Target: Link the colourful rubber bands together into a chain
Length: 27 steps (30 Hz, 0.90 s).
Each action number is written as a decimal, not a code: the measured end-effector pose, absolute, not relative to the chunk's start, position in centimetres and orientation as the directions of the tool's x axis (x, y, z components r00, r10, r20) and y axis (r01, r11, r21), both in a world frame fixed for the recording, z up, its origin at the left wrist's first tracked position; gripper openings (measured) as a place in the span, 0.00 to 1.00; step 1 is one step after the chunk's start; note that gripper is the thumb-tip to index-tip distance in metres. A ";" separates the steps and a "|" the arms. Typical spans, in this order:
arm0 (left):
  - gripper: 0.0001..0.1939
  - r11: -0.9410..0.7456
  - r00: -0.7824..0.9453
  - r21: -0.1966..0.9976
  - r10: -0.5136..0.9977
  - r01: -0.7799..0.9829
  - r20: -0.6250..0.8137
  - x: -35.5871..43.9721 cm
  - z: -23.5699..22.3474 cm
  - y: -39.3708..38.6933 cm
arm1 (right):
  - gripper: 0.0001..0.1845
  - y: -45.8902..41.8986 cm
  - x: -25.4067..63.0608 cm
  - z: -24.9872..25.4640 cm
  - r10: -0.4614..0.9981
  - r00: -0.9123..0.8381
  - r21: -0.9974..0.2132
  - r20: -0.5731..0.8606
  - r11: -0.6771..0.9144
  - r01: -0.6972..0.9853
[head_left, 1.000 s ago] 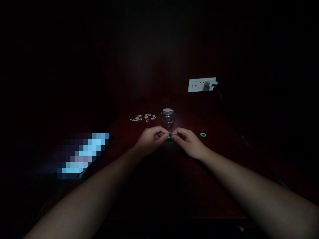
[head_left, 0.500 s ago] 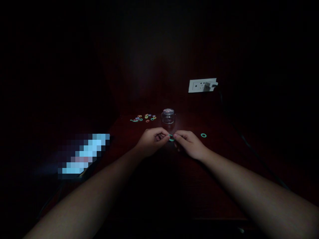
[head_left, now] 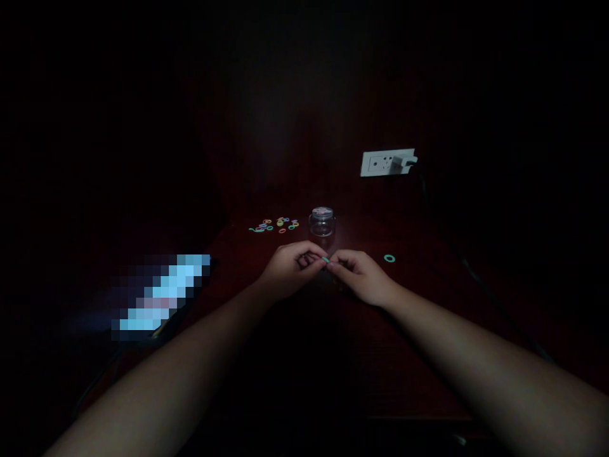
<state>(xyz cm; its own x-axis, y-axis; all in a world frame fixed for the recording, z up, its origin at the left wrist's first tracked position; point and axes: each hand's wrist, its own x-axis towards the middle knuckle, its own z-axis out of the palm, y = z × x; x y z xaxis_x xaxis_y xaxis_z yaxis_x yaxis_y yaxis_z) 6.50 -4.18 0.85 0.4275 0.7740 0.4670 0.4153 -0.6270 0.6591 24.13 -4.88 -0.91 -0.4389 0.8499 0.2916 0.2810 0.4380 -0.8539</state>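
Between the fingertips of both hands is a small green hair tie [head_left: 325,259], mostly covered by the fingers. My left hand [head_left: 289,268] pinches it from the left, thumb against forefinger. From the other side my right hand [head_left: 362,274] pinches it too, and the two hands nearly touch. Just beyond them stands a clear lidded jar [head_left: 322,225]. A second green ring-shaped hair tie [head_left: 389,258] lies flat on the table to the right of my right hand.
Several coloured hair ties [head_left: 280,223] lie scattered left of the jar. A lit screen [head_left: 166,295], blurred out, is at the left. A wall socket [head_left: 387,162] with a plug in it is at the back right. A cable [head_left: 499,311] runs along the dark right side.
The hands have come slightly closer together. The green hair tie showed as an open ring before; now only a short strip of it is visible between the fingertips.
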 end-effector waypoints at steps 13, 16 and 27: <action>0.09 -0.643 0.452 0.624 0.763 0.445 0.463 6.4 1.0 -4.2 | 0.13 -4.7 24.3 -1.0 0.849 -0.381 -0.783 0.365 0.502 0.367; 0.08 -0.654 0.457 0.615 0.753 0.440 0.474 6.4 1.0 -4.2 | 0.13 -4.5 24.2 -1.1 0.851 -0.382 -0.795 0.360 0.494 0.351; 0.07 -0.706 0.464 0.564 0.708 0.429 0.533 6.3 0.9 -4.0 | 0.12 -4.5 24.2 -1.0 0.866 -0.364 -0.812 0.342 0.468 0.350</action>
<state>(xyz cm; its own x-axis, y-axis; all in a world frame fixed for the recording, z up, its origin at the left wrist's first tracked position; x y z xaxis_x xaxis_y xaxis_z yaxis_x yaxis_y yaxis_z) 6.33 -3.97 0.90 0.4642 0.7075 0.5329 0.4288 -0.7059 0.5637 24.21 -4.55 -1.03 -0.3641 0.8662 0.3424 0.3496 0.4678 -0.8117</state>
